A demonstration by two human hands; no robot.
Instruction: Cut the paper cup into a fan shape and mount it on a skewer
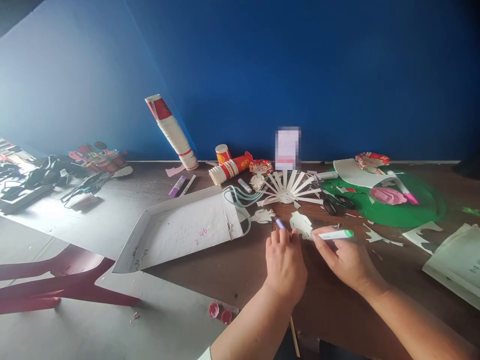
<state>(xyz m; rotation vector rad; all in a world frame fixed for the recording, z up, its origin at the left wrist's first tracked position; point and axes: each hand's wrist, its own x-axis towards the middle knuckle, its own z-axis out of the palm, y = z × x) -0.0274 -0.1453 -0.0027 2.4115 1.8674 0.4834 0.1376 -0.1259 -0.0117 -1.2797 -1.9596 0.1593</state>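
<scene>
My right hand (347,257) is closed around a white marker with a green end (335,234). Its fingertips are at the right edge of a small white paper cutout (301,224). On that cutout's lower left edge rest the fingers of my left hand (287,260), curled and pressed together. A purple-ended marker (279,223) juts out past the left knuckles; whether the hand grips it or only covers it, I cannot tell. Another white cutout (263,215) lies to the left. Just beyond is a paper cup cut into spread strips (287,192).
A shallow white box lid (180,227) lies left, with pale cord (245,205) beside it. Behind stand a leaning paper cup stack (174,132) and tipped red cups (230,169). Scissors (335,204), a green disc (420,205), paper scraps and a book (457,262) are at right.
</scene>
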